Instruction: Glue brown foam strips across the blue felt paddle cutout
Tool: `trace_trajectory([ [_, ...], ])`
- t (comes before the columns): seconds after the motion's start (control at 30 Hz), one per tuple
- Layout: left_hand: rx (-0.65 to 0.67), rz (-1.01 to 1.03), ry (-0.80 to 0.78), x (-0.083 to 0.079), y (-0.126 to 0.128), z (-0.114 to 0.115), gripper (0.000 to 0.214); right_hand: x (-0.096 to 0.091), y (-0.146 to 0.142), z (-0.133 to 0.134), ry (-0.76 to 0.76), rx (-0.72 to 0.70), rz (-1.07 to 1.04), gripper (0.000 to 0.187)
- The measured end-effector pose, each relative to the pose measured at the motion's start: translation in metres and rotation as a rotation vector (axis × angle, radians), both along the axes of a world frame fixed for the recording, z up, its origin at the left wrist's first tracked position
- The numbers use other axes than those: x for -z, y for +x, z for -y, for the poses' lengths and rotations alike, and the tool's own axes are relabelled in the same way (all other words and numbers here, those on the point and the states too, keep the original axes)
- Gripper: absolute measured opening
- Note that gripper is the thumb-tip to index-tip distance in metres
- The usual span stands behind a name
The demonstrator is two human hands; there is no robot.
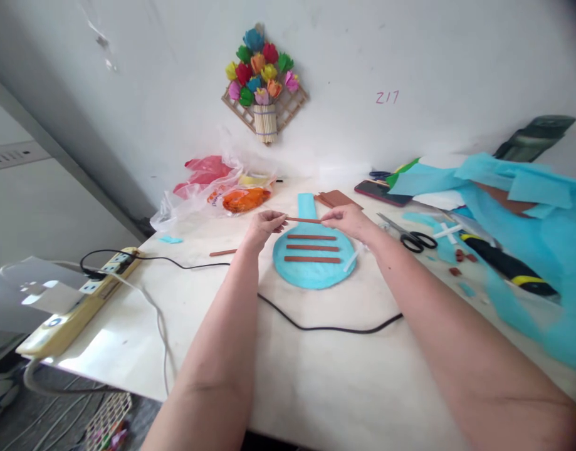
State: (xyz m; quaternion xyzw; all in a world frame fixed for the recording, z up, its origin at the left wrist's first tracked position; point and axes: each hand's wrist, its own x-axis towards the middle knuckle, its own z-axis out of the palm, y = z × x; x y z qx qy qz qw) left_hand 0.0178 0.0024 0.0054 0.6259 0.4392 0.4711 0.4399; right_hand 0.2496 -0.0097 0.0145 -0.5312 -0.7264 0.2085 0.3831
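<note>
A thin brown strip (304, 220) is stretched level between my two hands, over the top of a round light-blue piece (313, 275) with a straight tab (307, 203) at its far side. My left hand (267, 225) pinches the strip's left end. At its right end my right hand (345, 219) pinches it with thumb and fingers. Three similar brown strips (312, 248) lie in parallel across the blue disc. Another brown strip (222, 252) rests on the table left of my left forearm. Behind my right hand sits a brown sheet (339, 199).
Scissors (407, 235), a black-yellow cutter (508, 263), a phone (383, 192) and blue sheets (541, 250) occupy the right side. Plastic bags (217, 191) lie back left. A power strip (81, 304) stands at the left edge; a black cable (311, 327) crosses the table.
</note>
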Motion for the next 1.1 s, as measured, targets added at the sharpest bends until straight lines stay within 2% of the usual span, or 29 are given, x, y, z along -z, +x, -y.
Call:
trace_trajectory([
  [0.1,-0.041,-0.097,0.028,0.006,0.003,0.0,0.032,0.008,0.003,-0.003,-0.046,0.008,-0.032,0.013],
  [0.3,-0.17,-0.384,0.119,0.014,0.005,-0.006,0.034,0.015,0.007,-0.009,-0.028,0.045,0.028,0.01],
  [0.5,-0.169,-0.692,0.247,0.016,0.006,-0.01,0.033,0.023,0.01,-0.013,-0.02,0.107,0.099,0.011],
  [0.77,-0.148,-0.781,0.213,0.018,0.008,-0.012,0.031,0.029,0.011,-0.017,-0.023,0.107,0.15,0.01],
  [1.1,-0.168,-0.833,0.203,0.02,0.008,-0.014,0.03,0.025,0.008,-0.014,-0.03,0.11,0.233,0.012],
])
